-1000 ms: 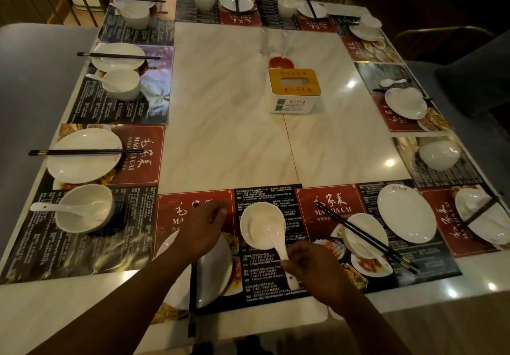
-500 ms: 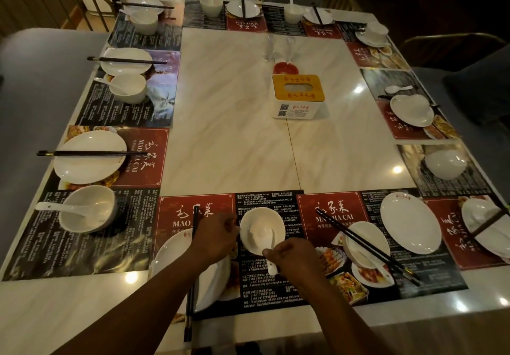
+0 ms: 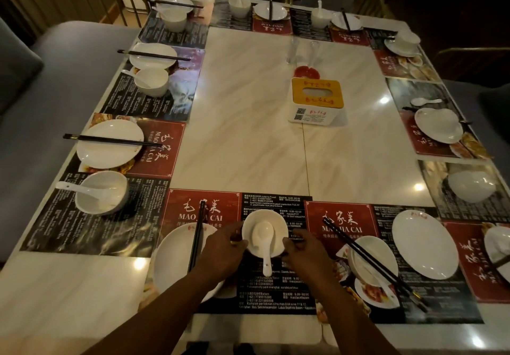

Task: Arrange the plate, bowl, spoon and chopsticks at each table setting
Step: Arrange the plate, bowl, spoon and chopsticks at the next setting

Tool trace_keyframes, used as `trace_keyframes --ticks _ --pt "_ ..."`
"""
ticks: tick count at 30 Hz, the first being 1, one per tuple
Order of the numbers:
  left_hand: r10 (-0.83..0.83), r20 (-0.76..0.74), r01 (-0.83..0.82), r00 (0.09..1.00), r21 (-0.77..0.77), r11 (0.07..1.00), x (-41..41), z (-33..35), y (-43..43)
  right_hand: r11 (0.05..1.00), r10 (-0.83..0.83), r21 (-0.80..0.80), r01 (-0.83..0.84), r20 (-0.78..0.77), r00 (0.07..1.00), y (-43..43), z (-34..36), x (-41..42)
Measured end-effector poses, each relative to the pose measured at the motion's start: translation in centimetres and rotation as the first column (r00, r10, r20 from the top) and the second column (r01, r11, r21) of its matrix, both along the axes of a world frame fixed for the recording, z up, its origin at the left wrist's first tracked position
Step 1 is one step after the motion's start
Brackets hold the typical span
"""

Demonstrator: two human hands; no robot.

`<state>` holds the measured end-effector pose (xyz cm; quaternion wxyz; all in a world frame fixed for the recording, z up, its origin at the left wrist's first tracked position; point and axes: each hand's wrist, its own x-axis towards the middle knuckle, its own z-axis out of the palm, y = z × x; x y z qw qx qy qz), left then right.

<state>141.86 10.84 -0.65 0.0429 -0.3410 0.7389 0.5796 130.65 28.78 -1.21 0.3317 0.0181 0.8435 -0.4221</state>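
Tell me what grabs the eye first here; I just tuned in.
Near edge, centre: the left hand and right hand hold a white bowl with a spoon lying in it. Mid-table stands a yellow-topped tissue box; right of the bowl, black chopsticks lie slanted across a second bowl.

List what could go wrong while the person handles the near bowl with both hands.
1. The spoon lies loose in the bowl, its handle over the near rim; a quick turn by the left hand and right hand might tip it out.
2. The left hand reaches over the plate beside the chopsticks and may roll them off.
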Motion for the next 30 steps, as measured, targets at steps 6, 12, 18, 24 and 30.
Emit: trace_keyframes --ticks 6,12,18,24,30 --pt "0.066 0.002 -0.066 0.998 -0.013 0.998 0.4 0.1 1.3 0.989 0.144 0.022 -0.143 -0.066 0.987 -0.4 -0.5 -0.2" --pt "0.030 0.035 -0.025 0.999 -0.131 0.991 1.2 0.3 2.6 0.985 0.171 0.037 -0.169 -0.082 0.982 0.9 -0.5 0.1" --pt "0.057 0.066 -0.048 0.996 -0.139 0.989 2.0 0.1 3.8 0.971 0.239 0.056 -0.234 -0.121 0.963 1.9 -0.5 0.8" --pt "0.084 0.046 -0.079 0.995 -0.108 0.991 2.6 -0.4 4.1 0.975 0.221 0.010 -0.221 -0.082 0.972 2.1 -0.9 1.2" --pt "0.132 0.044 -0.129 0.990 -0.076 0.989 2.5 -0.6 4.4 0.988 0.052 -0.152 -0.019 0.214 0.975 1.8 0.0 3.2"
